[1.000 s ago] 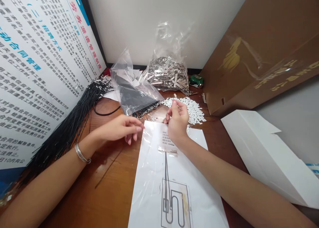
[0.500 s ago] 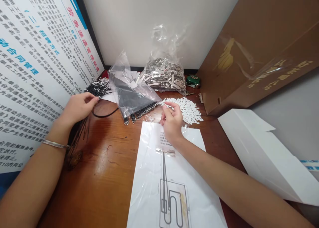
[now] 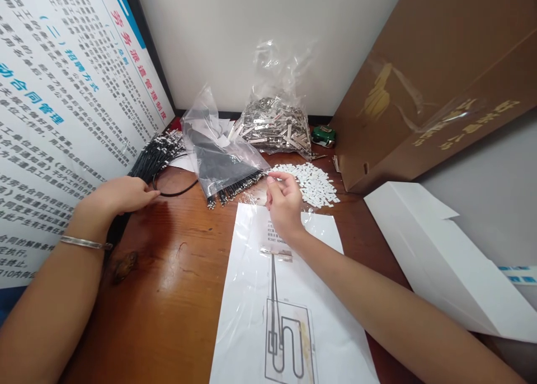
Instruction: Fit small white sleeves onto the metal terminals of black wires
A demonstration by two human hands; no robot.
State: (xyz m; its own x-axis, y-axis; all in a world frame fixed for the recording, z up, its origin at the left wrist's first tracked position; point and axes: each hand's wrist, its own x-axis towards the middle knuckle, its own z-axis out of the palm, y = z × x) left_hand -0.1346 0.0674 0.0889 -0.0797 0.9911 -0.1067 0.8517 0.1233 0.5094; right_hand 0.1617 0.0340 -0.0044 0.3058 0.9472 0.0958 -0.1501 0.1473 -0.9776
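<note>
My left hand (image 3: 119,195) lies over a bundle of thin black wires (image 3: 145,157) with white tips, its fingers closed round them and partly hidden. One black wire curves out in a loop (image 3: 174,194) to the right of that hand. My right hand (image 3: 283,199) is curled with thumb and forefinger together, above the top of the printed sheet (image 3: 247,272); anything in its fingertips is too small to make out. Beside it spreads a pile of small white pieces (image 3: 316,185). Just left of it, a clear plastic bag (image 3: 218,155) holds more black wires with metal ends (image 3: 235,191).
Behind stands a clear bag of flat metal strips (image 3: 277,127), with a green tape measure (image 3: 323,135) beside it. A brown box (image 3: 403,110) and a white folded carton (image 3: 444,261) border the right. A printed board (image 3: 75,104) rises at the left. A brown object (image 3: 125,266) lies on the table.
My left hand has moved down and left from a pinch near the wire tips and now lies over the bundle. My right hand has hardly moved.
</note>
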